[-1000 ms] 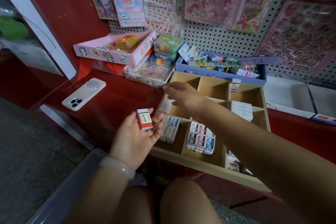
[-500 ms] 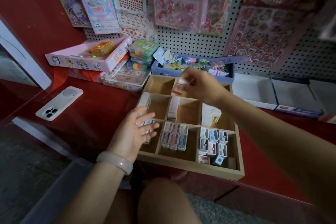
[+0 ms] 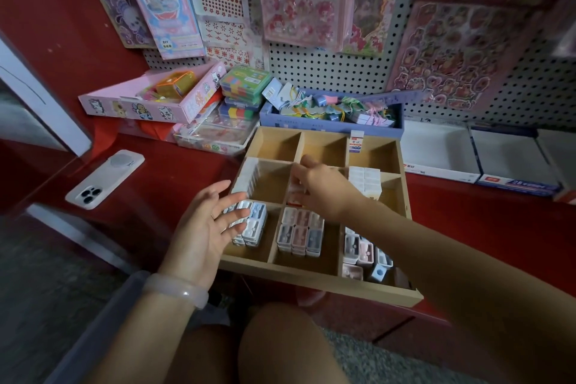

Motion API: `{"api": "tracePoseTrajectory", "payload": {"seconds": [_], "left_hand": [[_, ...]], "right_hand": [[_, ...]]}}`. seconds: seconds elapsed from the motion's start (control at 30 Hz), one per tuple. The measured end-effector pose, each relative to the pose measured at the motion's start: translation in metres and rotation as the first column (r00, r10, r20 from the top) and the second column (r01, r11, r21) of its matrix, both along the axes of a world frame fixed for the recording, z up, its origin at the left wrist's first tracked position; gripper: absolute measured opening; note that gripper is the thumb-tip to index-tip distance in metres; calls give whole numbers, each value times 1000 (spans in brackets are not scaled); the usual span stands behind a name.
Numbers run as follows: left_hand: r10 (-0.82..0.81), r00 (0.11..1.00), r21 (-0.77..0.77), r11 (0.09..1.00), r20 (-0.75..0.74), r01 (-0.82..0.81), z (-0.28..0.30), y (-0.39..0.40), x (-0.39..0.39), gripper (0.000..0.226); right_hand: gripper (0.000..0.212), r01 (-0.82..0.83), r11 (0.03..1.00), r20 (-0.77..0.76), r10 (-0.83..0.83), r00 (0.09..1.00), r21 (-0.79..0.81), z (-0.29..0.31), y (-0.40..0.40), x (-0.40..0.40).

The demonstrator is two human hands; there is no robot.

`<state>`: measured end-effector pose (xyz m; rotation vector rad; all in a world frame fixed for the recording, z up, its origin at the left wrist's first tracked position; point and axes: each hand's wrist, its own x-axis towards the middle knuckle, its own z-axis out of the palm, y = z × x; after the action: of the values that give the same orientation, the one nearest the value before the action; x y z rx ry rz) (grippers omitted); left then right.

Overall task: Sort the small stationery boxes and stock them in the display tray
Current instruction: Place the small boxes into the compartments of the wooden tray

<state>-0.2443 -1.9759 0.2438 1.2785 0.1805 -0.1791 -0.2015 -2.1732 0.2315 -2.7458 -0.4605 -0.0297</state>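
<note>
While the red counter [image 3: 174, 184] fills the frame's middle band, the wooden display tray [image 3: 314, 282] sits at centre, its lower compartments packed with small stationery boxes [image 3: 300, 235]. Left of it lies a white phone [image 3: 104, 179]. The left hand [image 3: 207, 229] hovers open-palmed, fingers spread, holding nothing. The right hand [image 3: 325, 188] reaches into the middle compartment, fingers curled over a red-and-white box [image 3: 294, 193]; whether it grips is unclear.

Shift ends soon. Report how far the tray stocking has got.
Done: all three near compartments of the wooden tray hold small boxes.
In hand: the right hand reaches into the middle compartment; the left hand is open, holding nothing.
Left: the far row is nearly bare, with one white box on its divider.
</note>
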Motion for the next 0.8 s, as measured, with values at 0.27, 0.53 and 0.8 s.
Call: {"api": "tracePoseTrajectory", "payload": {"seconds": [0.27,0.53,0.8], "left_hand": [[-23,1000,-27,999,14,23,-2,-3,-3,27],[-50,999,-33,998,19,50,-3,-11,-4,27],[-51,998,-39,998,21,52,-3,-8,-6,28]], "right_hand": [[11,-43,998,-30,44,999,49,3,0,-9],[32,-103,995,-83,103,991,-3,-3,-13,-12],[36,-48,999,-154,48,987,1,0,-17,-2]]}}
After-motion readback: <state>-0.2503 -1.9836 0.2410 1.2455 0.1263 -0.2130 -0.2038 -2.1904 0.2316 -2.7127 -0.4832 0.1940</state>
